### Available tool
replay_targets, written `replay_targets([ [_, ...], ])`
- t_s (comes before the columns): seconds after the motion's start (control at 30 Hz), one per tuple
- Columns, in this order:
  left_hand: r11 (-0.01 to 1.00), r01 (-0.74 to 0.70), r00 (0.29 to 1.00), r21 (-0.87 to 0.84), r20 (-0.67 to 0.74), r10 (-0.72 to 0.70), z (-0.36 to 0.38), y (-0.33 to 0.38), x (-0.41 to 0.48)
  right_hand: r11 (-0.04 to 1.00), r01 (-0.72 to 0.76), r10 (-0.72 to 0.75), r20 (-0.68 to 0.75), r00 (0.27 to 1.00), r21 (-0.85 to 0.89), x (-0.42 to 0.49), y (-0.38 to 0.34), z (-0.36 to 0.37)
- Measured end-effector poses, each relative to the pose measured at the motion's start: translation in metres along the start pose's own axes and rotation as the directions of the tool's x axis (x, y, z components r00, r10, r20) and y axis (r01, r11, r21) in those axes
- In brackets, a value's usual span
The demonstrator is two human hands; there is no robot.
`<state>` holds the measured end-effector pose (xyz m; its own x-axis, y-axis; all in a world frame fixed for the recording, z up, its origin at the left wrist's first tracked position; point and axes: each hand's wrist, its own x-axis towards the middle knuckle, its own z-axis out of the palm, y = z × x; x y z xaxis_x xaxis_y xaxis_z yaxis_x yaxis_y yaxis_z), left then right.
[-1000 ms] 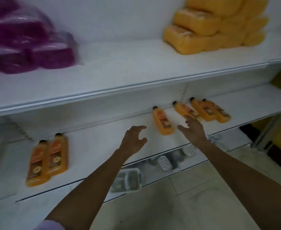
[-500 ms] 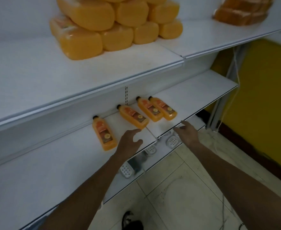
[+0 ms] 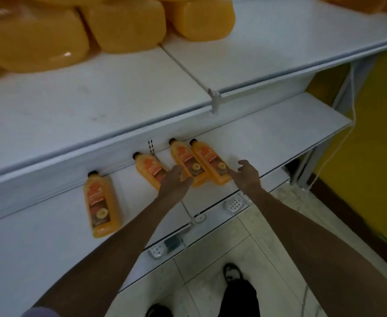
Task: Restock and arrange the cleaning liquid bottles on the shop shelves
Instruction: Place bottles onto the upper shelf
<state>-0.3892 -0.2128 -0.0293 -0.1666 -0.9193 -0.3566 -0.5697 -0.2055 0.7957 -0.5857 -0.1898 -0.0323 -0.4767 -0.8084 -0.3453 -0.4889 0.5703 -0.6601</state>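
Arranging step: left hand [image 3: 176, 183] and right hand [image 3: 248, 175], fingers spread and empty, at the lying orange black-capped plastic bottles [image 3: 208, 157]. Next: grip them.

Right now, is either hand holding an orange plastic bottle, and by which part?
Nothing is held: left hand open over the lower ends of the orange plastic bottles, right hand open beside them.

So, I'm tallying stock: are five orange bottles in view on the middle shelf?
No, only four orange bottles show on the middle shelf, one apart at left, three close together.
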Motion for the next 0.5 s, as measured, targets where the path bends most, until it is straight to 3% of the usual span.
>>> replay_targets([
  [0.2,0.997,0.034,0.987,0.063,-0.162,-0.023,0.058,0.007,0.044,0.955,0.225,-0.179,0.226,0.957,-0.195,0.077,0.010,0.017],
  [0.37,0.960,0.252,0.942,0.124,-0.260,-0.214,0.100,0.007,0.070,0.907,0.340,-0.240,0.358,0.903,-0.250,0.107,0.020,0.039],
  [0.5,0.923,0.372,0.891,0.093,-0.315,-0.327,0.115,0.013,0.075,0.873,0.352,-0.187,0.436,0.881,-0.337,0.119,0.027,0.029],
])
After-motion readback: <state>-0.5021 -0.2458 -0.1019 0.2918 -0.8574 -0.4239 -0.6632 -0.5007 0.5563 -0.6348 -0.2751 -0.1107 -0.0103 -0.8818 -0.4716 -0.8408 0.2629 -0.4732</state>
